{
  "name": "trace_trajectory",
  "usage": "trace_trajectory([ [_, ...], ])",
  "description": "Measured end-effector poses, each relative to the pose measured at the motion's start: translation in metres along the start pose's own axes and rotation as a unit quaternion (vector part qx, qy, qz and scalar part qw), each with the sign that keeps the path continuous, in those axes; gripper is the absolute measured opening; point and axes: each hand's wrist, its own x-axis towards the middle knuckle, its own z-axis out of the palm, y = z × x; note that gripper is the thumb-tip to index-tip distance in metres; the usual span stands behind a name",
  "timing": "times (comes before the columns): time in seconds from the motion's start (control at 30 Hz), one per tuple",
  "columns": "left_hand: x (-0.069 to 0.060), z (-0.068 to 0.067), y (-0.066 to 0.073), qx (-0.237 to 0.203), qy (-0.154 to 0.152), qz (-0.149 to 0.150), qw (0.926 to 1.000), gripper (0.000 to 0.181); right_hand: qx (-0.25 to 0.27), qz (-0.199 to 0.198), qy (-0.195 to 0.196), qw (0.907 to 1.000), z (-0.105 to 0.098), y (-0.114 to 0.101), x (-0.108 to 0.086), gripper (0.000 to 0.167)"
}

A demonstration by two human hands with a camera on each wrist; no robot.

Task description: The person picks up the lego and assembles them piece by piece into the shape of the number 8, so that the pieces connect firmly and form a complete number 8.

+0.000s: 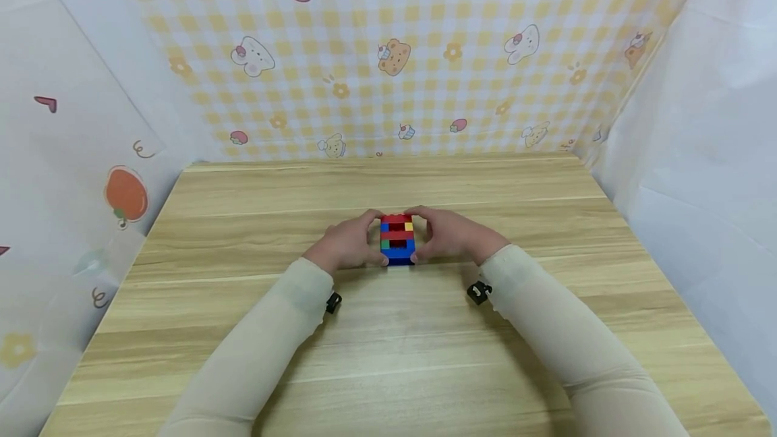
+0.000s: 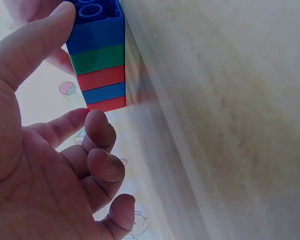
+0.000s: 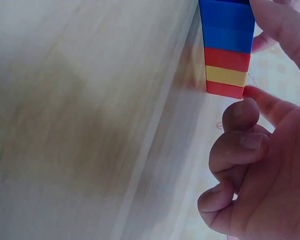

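A small assembly of toy building bricks (image 1: pixel 397 235) lies on the table, its red end away from me and its blue end towards me. It has two window-like gaps, with small blue, yellow and green bricks along its sides. My left hand (image 1: pixel 347 243) pinches it from the left, thumb at the blue end and index finger at the red end. From the other side my right hand (image 1: pixel 454 233) holds it likewise. In the left wrist view the blue brick (image 2: pixel 97 35) shows its hollow underside. A yellow brick (image 3: pixel 226 75) sits between red ones in the right wrist view.
The wood-grain table (image 1: pixel 388 349) stretches around both arms. Behind it hangs a yellow-checked cloth (image 1: pixel 425 93) with cartoon prints. White cloths (image 1: pixel 704 140) flank both sides. A small black device (image 1: pixel 478 292) is at the right wrist, another (image 1: pixel 333 302) at the left.
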Motion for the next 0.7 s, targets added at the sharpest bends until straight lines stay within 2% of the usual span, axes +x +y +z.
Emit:
trace_trajectory([
  [0.27, 0.0050, -0.0020, -0.0003, -0.017, -0.001, -0.020, 0.9996, 0.091, 0.009, 0.018, 0.012, 0.9997, -0.0011, 0.0035, 0.0047, 0.094],
  [0.7, 0.0096, -0.0031, -0.0010, -0.017, -0.008, -0.023, 0.9996, 0.092, 0.005, 0.018, 0.006, 0.9998, -0.0023, 0.0027, 0.0050, 0.095],
])
